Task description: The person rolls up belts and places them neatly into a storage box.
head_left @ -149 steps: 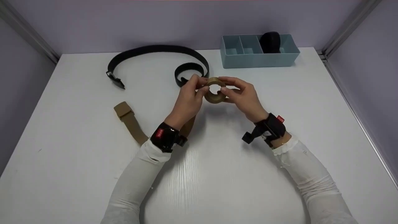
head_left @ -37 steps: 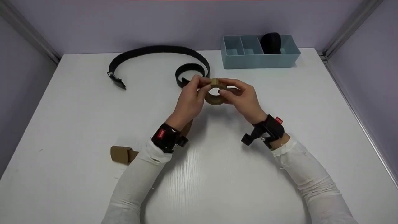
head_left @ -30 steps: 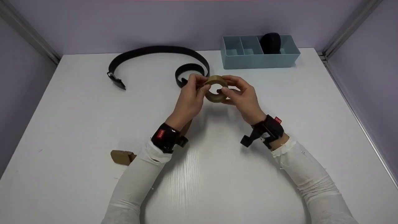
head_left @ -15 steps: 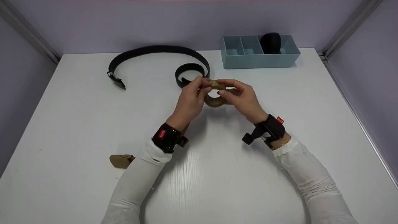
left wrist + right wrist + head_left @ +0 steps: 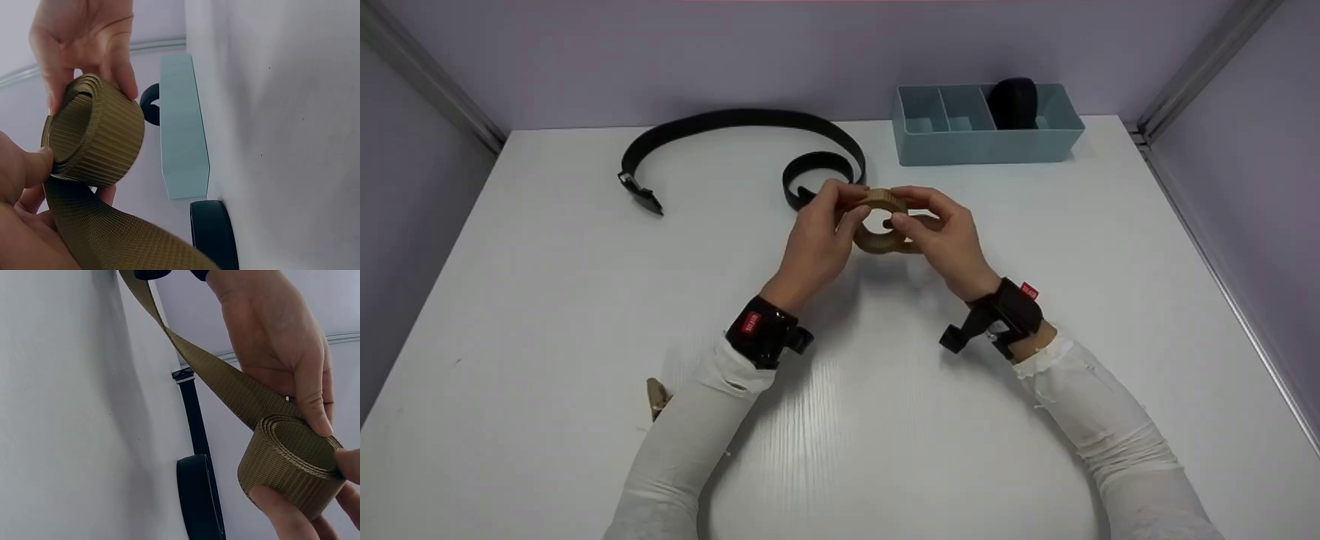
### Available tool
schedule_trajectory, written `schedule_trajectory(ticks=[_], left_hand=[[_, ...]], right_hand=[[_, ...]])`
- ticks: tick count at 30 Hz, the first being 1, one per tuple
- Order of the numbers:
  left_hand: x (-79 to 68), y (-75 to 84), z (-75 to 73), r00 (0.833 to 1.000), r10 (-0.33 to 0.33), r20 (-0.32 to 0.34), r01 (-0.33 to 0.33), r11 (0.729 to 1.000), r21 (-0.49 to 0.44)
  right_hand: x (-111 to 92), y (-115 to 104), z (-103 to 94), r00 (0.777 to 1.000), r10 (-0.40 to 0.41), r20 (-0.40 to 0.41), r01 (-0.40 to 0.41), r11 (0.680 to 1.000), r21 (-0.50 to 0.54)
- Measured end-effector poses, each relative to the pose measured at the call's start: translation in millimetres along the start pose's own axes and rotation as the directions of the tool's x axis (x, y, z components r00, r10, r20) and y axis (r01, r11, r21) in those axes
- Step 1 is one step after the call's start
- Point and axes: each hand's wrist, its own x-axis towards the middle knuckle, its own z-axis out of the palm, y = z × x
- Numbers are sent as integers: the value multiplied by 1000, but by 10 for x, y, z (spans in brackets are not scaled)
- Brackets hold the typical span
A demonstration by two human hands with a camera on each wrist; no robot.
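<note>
Both hands hold a tan webbing belt (image 5: 876, 244), its end wound into a roll of several layers. My left hand (image 5: 819, 240) pinches the roll's left side between thumb and fingers. On the opposite side, my right hand (image 5: 954, 238) grips it, with thumb at the inner opening and fingers outside. In the left wrist view the unrolled part of the belt (image 5: 129, 236) runs away beneath the left hand. A twist shows in that strap (image 5: 214, 377) in the right wrist view. The belt's buckle (image 5: 657, 397) is seen edge-on, partly hidden by the left sleeve.
Along the back of the white table (image 5: 930, 420) lies a black belt (image 5: 750, 118), one end coiled and a buckle (image 5: 643, 199) at the other. At back right stands a blue divided tray (image 5: 990, 148) with a black coiled thing (image 5: 1012, 103) in it.
The tan belt's buckle has slid toward the person and turned edge-on, now more hidden by the left sleeve. The roll tilts back and forth between the hands, which keep their place.
</note>
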Motion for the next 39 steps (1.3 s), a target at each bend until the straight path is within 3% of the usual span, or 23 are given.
schedule_trajectory(ticks=[5,9,16,21,29,35,39], left_hand=[[11,-3,-8,1000,-29,2,29,999,-25],[13,-8,-10,1000,-8,-8,8,999,-48],[15,-33,4,997,70,-20,-71,997,-12],[6,-32,10,996,84,10,-84,996,29],[2,-11,1,999,12,35,-12,1000,4],[15,18,-6,997,-66,26,67,997,-33],[18,28,-14,996,-84,29,86,996,-39]], right_hand=[[5,8,9,999,15,-29,-14,998,66],[7,-2,9,999,45,-6,-44,996,75],[11,-12,-41,997,30,68,-26,998,-50],[15,-4,-65,995,3,102,10,992,-129],[1,12,-32,998,-27,61,33,994,-100],[3,26,8,999,33,-7,-33,999,36],[10,20,13,997,74,-27,-72,993,89]])
